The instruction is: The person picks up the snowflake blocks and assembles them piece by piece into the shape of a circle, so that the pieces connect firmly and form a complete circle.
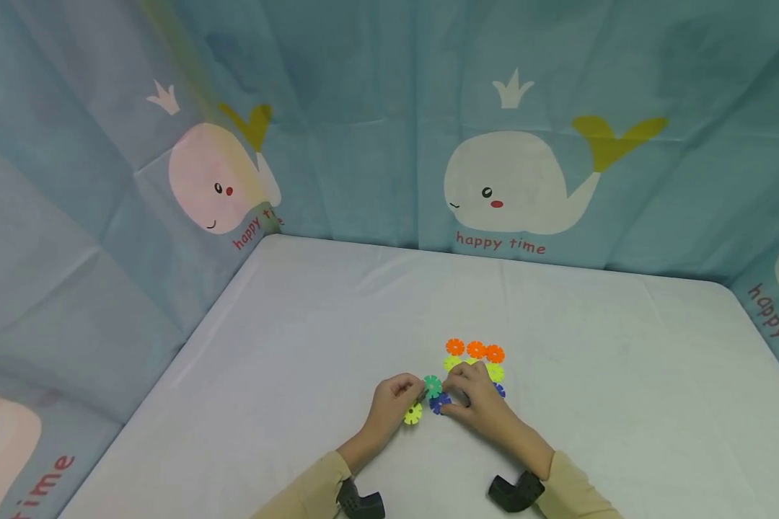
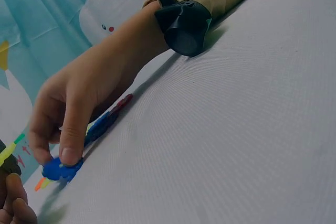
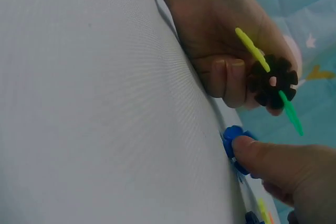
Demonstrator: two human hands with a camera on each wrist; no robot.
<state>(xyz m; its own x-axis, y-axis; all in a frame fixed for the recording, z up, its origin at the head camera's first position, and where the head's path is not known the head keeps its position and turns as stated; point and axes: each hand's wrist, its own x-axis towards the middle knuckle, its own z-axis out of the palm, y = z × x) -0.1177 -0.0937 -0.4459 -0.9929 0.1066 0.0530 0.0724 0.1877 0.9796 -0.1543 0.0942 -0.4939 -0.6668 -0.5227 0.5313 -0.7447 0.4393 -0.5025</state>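
Observation:
My left hand (image 1: 389, 405) grips a black flower-shaped notched disc (image 3: 285, 81), with a yellow disc (image 1: 412, 414) and a green disc (image 1: 433, 386) slotted into opposite edges of it. To its right, my right hand (image 1: 483, 405) pinches a blue disc (image 2: 62, 170) of the same kind between thumb and fingers, low at the white table surface. In the head view this blue disc sits just below the green one; whether the two touch I cannot tell. The black disc is mostly hidden there.
Beyond my right hand lie three orange discs (image 1: 477, 350) in a row, then yellow discs (image 1: 495, 372), partly covered by the hand. Another blue disc (image 1: 499, 390) peeks out beside it. Whale-printed blue cloth (image 1: 363, 173) walls the white table (image 1: 285, 331). Each wrist carries a black device (image 1: 516, 493).

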